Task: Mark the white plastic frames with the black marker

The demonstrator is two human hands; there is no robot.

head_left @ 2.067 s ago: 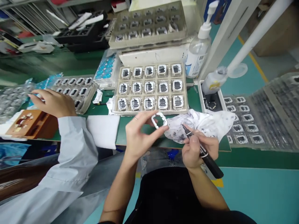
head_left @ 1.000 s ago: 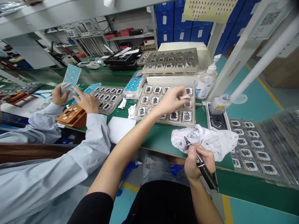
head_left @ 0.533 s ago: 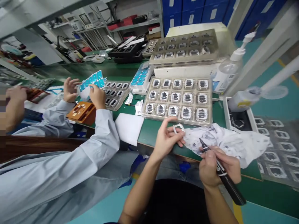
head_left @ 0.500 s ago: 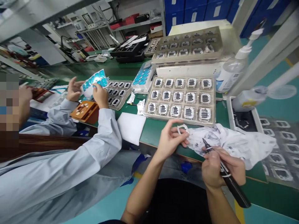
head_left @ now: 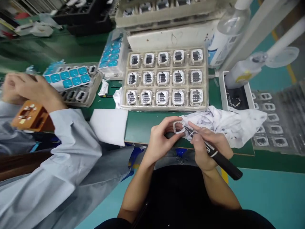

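Between the thumb and fingers of my left hand (head_left: 160, 140) is a small white square frame (head_left: 178, 127) with an open middle. My right hand (head_left: 211, 148) grips a black marker pen (head_left: 224, 163), its tip against or very close to the frame's right side; exact contact is hard to tell. Under and behind both hands lies a crumpled white cloth (head_left: 238, 125) with dark stains. Just beyond sits a clear plastic tray (head_left: 164, 107) holding rows of white square frames with dark centres.
A co-worker's hands (head_left: 35, 89) are at the left, by an orange block (head_left: 32, 116). A white foam sheet (head_left: 109, 125) lies between us. Two bottles, one a pump bottle (head_left: 226, 35), stand at the right near a white box (head_left: 224, 92). Stacked trays (head_left: 274, 127) are at far right.
My right hand has brought the marker pen up to the white frame in my left hand; before, they were apart. The view has tilted down. The co-worker's sheet of blue pieces is lower.
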